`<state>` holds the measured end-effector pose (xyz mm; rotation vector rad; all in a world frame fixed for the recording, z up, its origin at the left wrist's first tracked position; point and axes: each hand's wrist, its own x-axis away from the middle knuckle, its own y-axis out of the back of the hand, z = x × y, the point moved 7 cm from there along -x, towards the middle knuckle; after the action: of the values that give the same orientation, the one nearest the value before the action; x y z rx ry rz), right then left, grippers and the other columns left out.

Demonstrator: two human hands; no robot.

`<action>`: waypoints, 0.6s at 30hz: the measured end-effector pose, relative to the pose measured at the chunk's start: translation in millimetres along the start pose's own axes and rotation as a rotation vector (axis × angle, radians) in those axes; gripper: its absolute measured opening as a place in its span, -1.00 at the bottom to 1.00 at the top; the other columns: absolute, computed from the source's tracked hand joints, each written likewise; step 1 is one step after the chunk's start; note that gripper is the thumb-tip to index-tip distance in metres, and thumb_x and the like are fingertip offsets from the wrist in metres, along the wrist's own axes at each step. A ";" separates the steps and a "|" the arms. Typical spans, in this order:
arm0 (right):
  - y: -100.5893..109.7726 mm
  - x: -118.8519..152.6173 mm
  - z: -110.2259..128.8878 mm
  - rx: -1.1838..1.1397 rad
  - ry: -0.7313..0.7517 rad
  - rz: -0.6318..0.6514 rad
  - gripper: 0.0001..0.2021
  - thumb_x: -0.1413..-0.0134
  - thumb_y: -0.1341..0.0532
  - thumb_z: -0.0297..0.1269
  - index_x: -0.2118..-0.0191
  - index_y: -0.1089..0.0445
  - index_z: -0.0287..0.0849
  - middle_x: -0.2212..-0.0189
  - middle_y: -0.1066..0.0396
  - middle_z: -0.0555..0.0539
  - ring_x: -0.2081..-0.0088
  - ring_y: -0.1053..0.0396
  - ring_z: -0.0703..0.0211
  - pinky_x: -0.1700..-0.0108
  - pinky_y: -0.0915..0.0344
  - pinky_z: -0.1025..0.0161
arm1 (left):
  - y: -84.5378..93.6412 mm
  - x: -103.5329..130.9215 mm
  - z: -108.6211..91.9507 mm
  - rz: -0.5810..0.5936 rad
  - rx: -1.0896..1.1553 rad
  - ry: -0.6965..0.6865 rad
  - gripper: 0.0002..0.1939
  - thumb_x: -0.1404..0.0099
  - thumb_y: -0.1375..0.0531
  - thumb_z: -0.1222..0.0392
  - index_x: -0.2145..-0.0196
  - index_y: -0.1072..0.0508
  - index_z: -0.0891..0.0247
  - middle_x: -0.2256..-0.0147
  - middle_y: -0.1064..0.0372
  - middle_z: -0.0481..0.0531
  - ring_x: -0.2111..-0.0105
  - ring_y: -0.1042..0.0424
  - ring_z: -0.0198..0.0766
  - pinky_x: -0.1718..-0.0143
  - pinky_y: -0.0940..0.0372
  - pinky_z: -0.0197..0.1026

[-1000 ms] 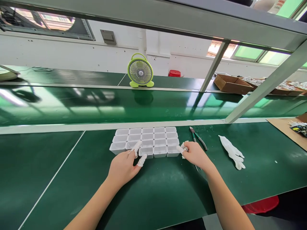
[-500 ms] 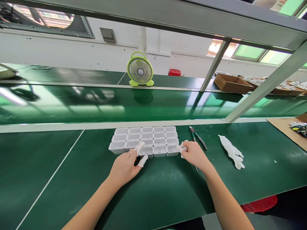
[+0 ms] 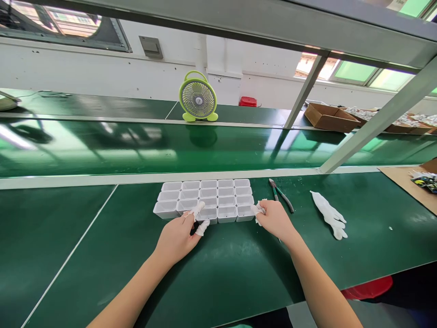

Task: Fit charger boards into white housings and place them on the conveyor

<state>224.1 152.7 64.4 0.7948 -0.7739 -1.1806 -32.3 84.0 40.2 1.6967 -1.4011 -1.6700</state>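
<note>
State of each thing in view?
White bins: open-topped, packed in rows.
Left hand: at the bins' front row, thumb and forefinger apart.
Right hand: fingers curled, by the bins' right front corner.
Pliers: lying flat, handles spread.
White glove: off, lying flat.
Fan: upright; running or not, can't tell.
Cardboard box: open-topped.

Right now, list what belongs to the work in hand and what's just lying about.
Seemingly in use:
white bins, with the left hand and right hand at their near side
white finger covers

Seemingly just lying about:
pliers
white glove
green fan
cardboard box
</note>
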 end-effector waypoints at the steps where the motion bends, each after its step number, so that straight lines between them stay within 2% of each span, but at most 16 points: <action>1: 0.1 0.1 -0.3 0.000 0.000 0.001 -0.74 0.09 -0.12 -0.50 0.62 -0.04 -0.09 0.64 -0.19 0.03 0.57 -0.11 0.23 0.50 0.10 0.25 | -0.4 0.0 0.5 0.009 0.000 0.006 -0.57 -0.45 0.00 0.03 -0.16 -0.36 0.22 0.50 -0.36 -0.06 0.57 -0.34 -0.26 0.54 -0.17 -0.25; 7: 3.9 -0.2 -5.8 0.016 -0.021 -0.017 -0.83 0.01 -0.14 -0.43 0.57 -0.23 -0.11 0.62 -0.28 0.02 0.56 -0.18 0.20 0.50 0.02 0.25 | -2.6 -0.4 5.1 0.079 -0.027 0.084 -0.56 -0.43 0.01 -0.04 -0.06 -0.44 0.23 0.52 -0.38 -0.03 0.57 -0.36 -0.23 0.53 -0.14 -0.23; 9: 8.5 1.7 -3.8 0.035 -0.008 -0.108 -0.89 -0.05 -0.12 -0.40 0.44 -0.35 -0.12 0.54 -0.35 -0.03 0.48 -0.26 0.13 0.43 -0.08 0.24 | -0.8 -1.4 3.5 0.071 -0.022 0.077 -0.57 -0.44 0.02 -0.05 -0.02 -0.45 0.23 0.52 -0.39 -0.03 0.57 -0.35 -0.23 0.53 -0.13 -0.23; 11: 14.5 8.0 8.9 0.043 0.115 -0.279 -0.85 -0.12 -0.10 -0.37 0.28 -0.43 -0.16 0.44 -0.41 -0.11 0.35 -0.33 0.05 0.32 -0.20 0.20 | 2.4 -2.5 2.5 0.044 -0.011 0.070 -0.60 -0.43 0.01 -0.06 0.03 -0.46 0.22 0.53 -0.38 -0.04 0.57 -0.35 -0.23 0.53 -0.13 -0.22; 13: 13.8 20.4 30.8 0.049 0.351 -0.426 -0.80 -0.20 -0.09 -0.35 0.19 -0.46 -0.18 0.37 -0.43 -0.16 0.24 -0.35 -0.01 0.21 -0.28 0.13 | 4.9 -3.1 4.3 0.021 -0.005 0.081 -0.64 -0.40 -0.02 -0.09 0.19 -0.47 0.20 0.54 -0.37 -0.05 0.58 -0.34 -0.24 0.54 -0.11 -0.22; 15: 1.0 32.4 51.1 0.095 0.568 -0.442 -0.80 -0.24 -0.11 -0.33 0.16 -0.47 -0.17 0.28 -0.45 -0.20 0.16 -0.35 -0.05 0.11 -0.33 0.06 | 5.2 -2.8 9.3 0.022 -0.004 0.114 -0.65 -0.34 -0.06 -0.14 0.37 -0.41 0.17 0.57 -0.36 -0.05 0.60 -0.33 -0.25 0.55 -0.09 -0.22; 18: -22.2 41.0 66.3 0.207 0.729 -0.380 -0.85 -0.21 -0.18 -0.36 0.17 -0.48 -0.19 0.06 -0.45 -0.27 -0.05 -0.30 -0.13 -0.07 -0.29 -0.05 | 3.0 -1.8 16.3 0.055 -0.010 0.159 -0.62 -0.28 -0.08 -0.17 0.49 -0.31 0.17 0.58 -0.36 -0.05 0.60 -0.33 -0.26 0.56 -0.09 -0.23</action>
<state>165.3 100.3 83.2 1.4811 -0.1352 -1.0310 -47.9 90.1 40.0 1.7278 -1.3505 -1.4754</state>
